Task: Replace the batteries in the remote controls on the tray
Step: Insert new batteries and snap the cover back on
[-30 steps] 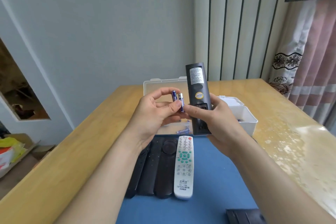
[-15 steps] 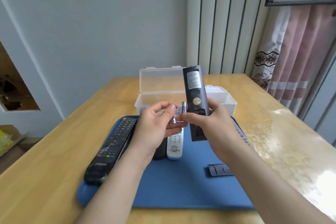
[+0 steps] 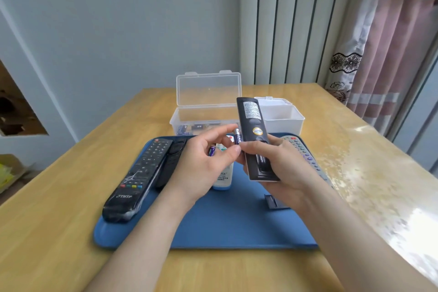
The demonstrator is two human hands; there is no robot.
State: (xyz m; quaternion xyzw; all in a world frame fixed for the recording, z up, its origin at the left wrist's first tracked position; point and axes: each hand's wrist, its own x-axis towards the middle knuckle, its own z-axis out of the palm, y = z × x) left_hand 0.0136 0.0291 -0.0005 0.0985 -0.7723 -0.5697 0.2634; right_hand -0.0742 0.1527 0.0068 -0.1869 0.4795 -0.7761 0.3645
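My right hand point(image 3: 282, 166) grips a black remote point(image 3: 253, 130) back side up above the blue tray point(image 3: 237, 227); its battery bay near my palm is uncovered. The right thumb and forefinger also pinch a purple battery point(image 3: 237, 138) against the remote's left edge. My left hand point(image 3: 206, 163) holds a second purple battery point(image 3: 211, 151) in its curled fingers, its fingertips touching the first. The detached battery cover point(image 3: 272, 202) lies on the tray.
On the tray lie a large black remote point(image 3: 139, 178), a slimmer black one point(image 3: 170, 161), a white remote point(image 3: 222, 178) and a grey remote point(image 3: 305, 154). Behind it stand a clear open box point(image 3: 203, 111) holding batteries and a white box point(image 3: 282, 118). A curtain hangs right.
The view has pulled back and tilted down, showing the whole tray. My hands have lowered with the remote, and the two batteries have come apart, one now in each hand.
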